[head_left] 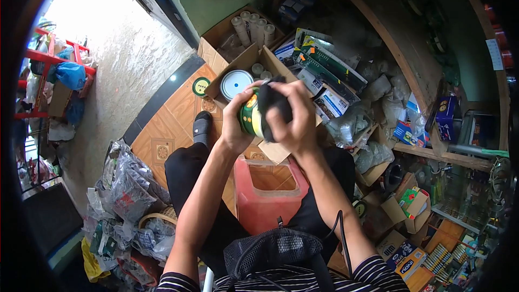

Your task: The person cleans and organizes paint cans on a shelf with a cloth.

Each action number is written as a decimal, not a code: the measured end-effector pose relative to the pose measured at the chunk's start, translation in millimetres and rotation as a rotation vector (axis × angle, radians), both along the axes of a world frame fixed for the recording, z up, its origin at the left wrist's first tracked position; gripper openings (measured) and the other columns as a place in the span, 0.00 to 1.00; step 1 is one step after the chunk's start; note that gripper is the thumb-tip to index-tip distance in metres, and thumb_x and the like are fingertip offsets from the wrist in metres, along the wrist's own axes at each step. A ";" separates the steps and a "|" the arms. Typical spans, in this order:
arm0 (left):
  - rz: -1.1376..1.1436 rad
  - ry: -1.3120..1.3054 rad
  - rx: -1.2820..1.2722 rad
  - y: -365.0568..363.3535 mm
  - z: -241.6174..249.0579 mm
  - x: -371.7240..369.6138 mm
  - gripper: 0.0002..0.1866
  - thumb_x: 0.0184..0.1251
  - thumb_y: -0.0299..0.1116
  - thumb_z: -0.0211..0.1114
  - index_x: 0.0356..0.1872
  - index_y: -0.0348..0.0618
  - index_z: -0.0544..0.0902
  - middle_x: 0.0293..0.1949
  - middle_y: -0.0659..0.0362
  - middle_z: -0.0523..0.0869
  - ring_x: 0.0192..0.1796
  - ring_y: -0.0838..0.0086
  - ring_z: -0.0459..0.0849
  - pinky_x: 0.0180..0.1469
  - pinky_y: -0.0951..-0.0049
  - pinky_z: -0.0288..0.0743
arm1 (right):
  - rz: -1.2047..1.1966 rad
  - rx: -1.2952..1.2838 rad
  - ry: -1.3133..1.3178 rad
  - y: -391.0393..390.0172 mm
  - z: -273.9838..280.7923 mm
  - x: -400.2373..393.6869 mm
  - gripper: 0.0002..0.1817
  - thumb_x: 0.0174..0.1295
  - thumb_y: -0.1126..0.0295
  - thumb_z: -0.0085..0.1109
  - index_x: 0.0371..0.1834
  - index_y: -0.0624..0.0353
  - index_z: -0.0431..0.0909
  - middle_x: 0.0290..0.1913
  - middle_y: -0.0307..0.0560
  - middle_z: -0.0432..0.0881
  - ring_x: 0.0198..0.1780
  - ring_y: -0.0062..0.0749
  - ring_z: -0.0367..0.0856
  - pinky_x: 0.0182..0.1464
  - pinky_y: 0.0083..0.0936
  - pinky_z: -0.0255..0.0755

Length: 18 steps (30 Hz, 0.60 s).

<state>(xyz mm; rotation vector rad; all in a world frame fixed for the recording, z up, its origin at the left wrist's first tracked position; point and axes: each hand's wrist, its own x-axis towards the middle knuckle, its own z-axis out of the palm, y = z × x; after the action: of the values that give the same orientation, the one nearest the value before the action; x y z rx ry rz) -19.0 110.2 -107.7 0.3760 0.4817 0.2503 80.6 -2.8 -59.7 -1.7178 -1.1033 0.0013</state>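
Note:
A green and yellow can [251, 114] is held up in front of me, tilted on its side. My left hand [235, 121] is wrapped round its left side. In my right hand [294, 116] is a black cloth [274, 109], pressed against the can's right end. Just behind the hands an open cardboard box [216, 87] holds a can with a white lid [236, 85]. A green round tin [201, 86] stands on the tiled floor to the left of that box.
A red plastic stool [270, 205] is between my legs. Wrapped bundles [130, 189] pile up at left. Boxes and packaged goods [330, 75] crowd the right, below wooden shelves [400, 54]. White tubes [254, 28] stand in a farther box. A red rack [54, 59] is outside.

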 end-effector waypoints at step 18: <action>0.200 0.115 0.489 8.4 -1.3 3.8 0.27 0.88 0.51 0.52 0.65 0.34 0.78 0.56 0.56 0.88 0.54 0.75 0.87 0.62 0.74 0.81 | -0.038 0.230 0.899 10.2 -45.7 2.9 0.27 0.87 0.54 0.39 0.70 0.67 0.74 0.65 0.53 0.79 0.68 0.35 0.75 0.72 0.30 0.65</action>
<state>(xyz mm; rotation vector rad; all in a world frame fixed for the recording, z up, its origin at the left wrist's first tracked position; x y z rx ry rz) -15.3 118.6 -109.0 0.8239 0.5714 0.5458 83.5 7.4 -105.5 -1.2948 -0.3765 0.5488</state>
